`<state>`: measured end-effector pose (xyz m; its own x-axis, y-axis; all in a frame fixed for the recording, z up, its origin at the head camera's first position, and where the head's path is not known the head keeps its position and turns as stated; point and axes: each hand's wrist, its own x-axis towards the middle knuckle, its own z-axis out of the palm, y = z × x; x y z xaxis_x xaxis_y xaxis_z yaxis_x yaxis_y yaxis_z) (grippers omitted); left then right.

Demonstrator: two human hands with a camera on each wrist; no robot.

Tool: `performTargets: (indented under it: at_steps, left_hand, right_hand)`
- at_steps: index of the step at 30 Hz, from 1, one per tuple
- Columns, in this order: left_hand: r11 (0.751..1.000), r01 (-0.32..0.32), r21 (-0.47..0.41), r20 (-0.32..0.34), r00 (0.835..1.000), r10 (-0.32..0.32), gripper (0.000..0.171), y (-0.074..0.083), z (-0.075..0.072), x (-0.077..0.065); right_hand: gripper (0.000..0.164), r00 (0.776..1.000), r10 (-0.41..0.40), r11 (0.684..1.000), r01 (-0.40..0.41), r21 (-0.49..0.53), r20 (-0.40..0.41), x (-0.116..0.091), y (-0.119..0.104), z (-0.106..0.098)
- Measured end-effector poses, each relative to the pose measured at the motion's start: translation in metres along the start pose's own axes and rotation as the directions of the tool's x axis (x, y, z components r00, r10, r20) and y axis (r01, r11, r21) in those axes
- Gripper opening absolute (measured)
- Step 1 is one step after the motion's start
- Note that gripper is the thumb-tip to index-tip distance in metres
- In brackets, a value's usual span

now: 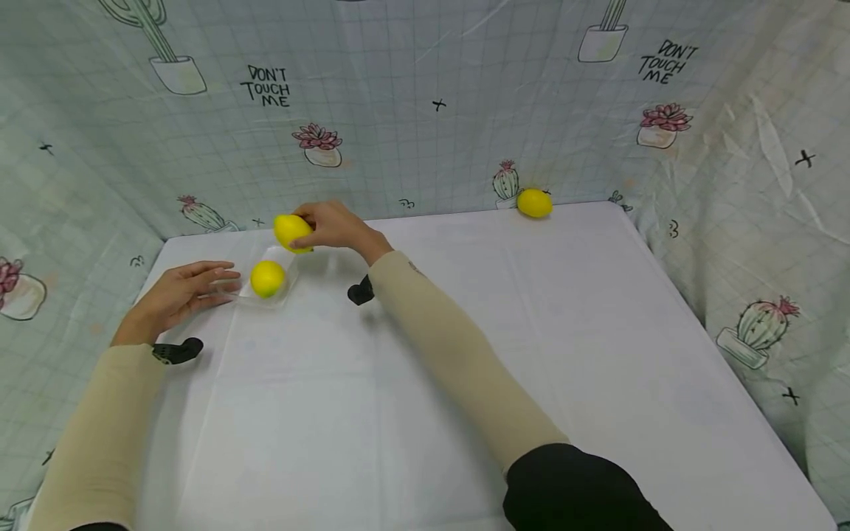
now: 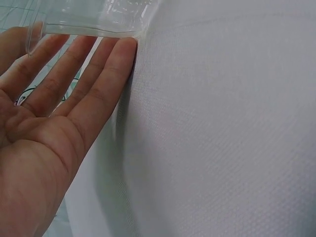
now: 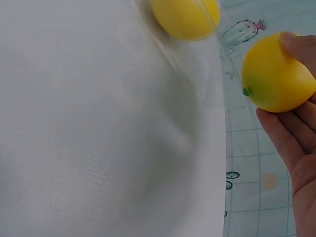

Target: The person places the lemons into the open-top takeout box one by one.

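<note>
A clear plastic container (image 1: 279, 301) stands at the far left of the white table, with one yellow lemon (image 1: 268, 279) in it. My right hand (image 1: 337, 226) grips a second lemon (image 1: 290, 230) just above the container's far side. In the right wrist view, thumb and fingers pinch this lemon (image 3: 274, 74), and its green tip points away from the palm. Beside the container's left wall is my left hand (image 1: 192, 291). The left wrist view shows that hand's fingers (image 2: 98, 94) extended, their tips touching the clear wall (image 2: 98, 29).
Another lemon (image 1: 534, 203) lies at the table's back edge, right of centre. A patterned cloth backdrop (image 1: 412, 147) rises behind the white table (image 1: 432, 442) and along both sides. Each wrist carries a small black camera mount (image 1: 361, 291).
</note>
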<state>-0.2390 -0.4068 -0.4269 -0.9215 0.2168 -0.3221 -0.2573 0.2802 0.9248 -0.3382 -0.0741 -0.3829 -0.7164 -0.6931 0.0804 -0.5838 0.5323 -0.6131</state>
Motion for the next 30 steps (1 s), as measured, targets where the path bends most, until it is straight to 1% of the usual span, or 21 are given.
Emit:
performTargets:
  at_steps: [6, 8, 11, 14, 17, 19, 22, 24, 25, 30]
  left_hand:
    - [0.999, -0.001, 0.043, -0.007, 1.0, 0.002, 0.066, 0.002, -0.002, -0.003]
    - [0.999, -0.013, 0.032, 0.005, 1.0, 0.013, 0.064, 0.002, -0.003, -0.003]
    - [0.999, -0.039, -0.013, 0.021, 0.999, 0.039, 0.058, 0.002, -0.004, -0.002]
    - [0.997, -0.061, -0.043, 0.036, 0.997, 0.062, 0.053, 0.002, -0.004, 0.0]
    - [0.997, -0.054, -0.053, 0.042, 0.998, 0.056, 0.052, 0.002, -0.003, 0.0]
    - [0.998, -0.043, -0.044, 0.043, 0.998, 0.044, 0.054, 0.002, -0.002, -0.001]
    - [0.998, -0.036, -0.058, 0.05, 0.998, 0.039, 0.055, 0.001, -0.002, -0.001]
    - [0.997, -0.042, -0.066, 0.055, 0.997, 0.046, 0.056, 0.0, -0.002, -0.001]
    - [0.996, -0.047, -0.076, 0.067, 0.996, 0.052, 0.056, 0.0, -0.002, -0.001]
    - [0.996, -0.054, -0.072, 0.067, 0.996, 0.059, 0.056, -0.004, -0.002, 0.003]
  right_hand:
    - [0.063, 0.998, 0.027, 0.999, -0.025, -0.041, 0.052, 0.015, -0.009, -0.007]
    - [0.061, 0.997, 0.036, 0.999, -0.034, -0.035, 0.063, 0.02, -0.015, -0.012]
    - [0.057, 0.996, 0.05, 0.997, -0.046, -0.054, 0.08, 0.027, -0.025, -0.018]
    - [0.054, 0.991, 0.074, 0.992, -0.062, -0.109, 0.113, 0.032, -0.035, -0.023]
    - [0.054, 0.978, 0.123, 0.982, -0.096, -0.161, 0.166, 0.035, -0.044, -0.024]
    - [0.053, 0.969, 0.139, 0.975, -0.098, -0.198, 0.206, 0.036, -0.049, -0.024]
    - [0.051, 0.953, 0.169, 0.969, -0.113, -0.222, 0.252, 0.039, -0.056, -0.024]
    - [0.048, 0.945, 0.187, 0.963, -0.124, -0.238, 0.268, 0.041, -0.061, -0.024]
    - [0.046, 0.94, 0.209, 0.96, -0.144, -0.24, 0.271, 0.042, -0.063, -0.024]
    - [0.042, 0.919, 0.289, 0.942, -0.223, -0.249, 0.269, 0.047, -0.073, -0.021]
